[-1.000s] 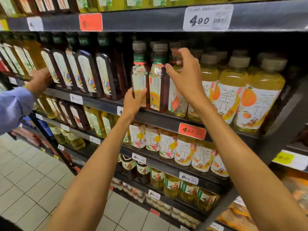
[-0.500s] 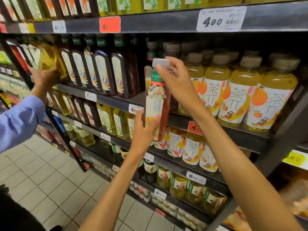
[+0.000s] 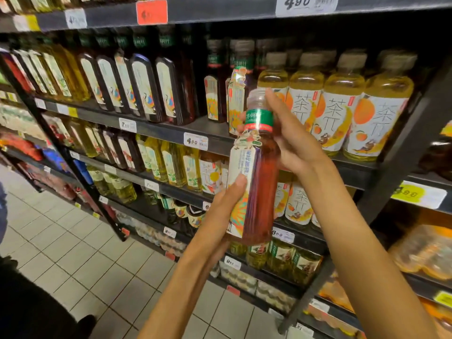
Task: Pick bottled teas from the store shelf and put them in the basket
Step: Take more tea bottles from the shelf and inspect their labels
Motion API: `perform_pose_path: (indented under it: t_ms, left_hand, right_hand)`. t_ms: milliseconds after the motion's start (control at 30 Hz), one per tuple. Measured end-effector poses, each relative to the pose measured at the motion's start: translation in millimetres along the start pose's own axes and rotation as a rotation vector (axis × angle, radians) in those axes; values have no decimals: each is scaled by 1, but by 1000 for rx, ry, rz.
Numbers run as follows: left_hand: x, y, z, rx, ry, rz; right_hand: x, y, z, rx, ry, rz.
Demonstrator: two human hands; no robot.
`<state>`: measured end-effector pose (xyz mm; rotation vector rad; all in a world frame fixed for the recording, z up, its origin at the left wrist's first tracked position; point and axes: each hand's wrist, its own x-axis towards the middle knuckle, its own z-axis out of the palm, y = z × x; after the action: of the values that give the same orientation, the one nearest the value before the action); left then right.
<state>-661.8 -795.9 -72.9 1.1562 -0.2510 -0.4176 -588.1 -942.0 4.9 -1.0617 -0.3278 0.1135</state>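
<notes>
While the tea bottle (image 3: 254,182) stands nearly upright in front of the shelf (image 3: 156,128), the left hand (image 3: 223,206) grips its lower body, the right hand (image 3: 291,140) its neck; no basket shows.

A second ago the red tea bottle (image 3: 256,187) stood on the shelf (image 3: 156,128). Now it is off the shelf and closer, held up by the left hand (image 3: 226,204) low down and the right hand (image 3: 291,143) near its cap.
</notes>
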Motion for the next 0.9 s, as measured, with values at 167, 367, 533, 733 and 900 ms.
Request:
perform_pose_path:
  t_ms: [167, 367, 533, 733, 900]
  left_hand:
    - [-5, -6, 12, -88, -117, -52]
    - [-10, -13, 7, 22, -3, 19]
    - [-12, -15, 10, -398, -294, -172]
    - [-9, -29, 6, -336, -265, -235]
    - [-8, -27, -5, -48, -7, -34]
  right_hand:
    - [-10, 9, 5, 193, -113, 35]
    - [-17, 9, 7, -140, 91, -104]
    - [-18, 4, 7, -118, 7, -33]
    - [-22, 11, 10, 221, -15, 21]
    - [-25, 8, 7, -93, 210, -114]
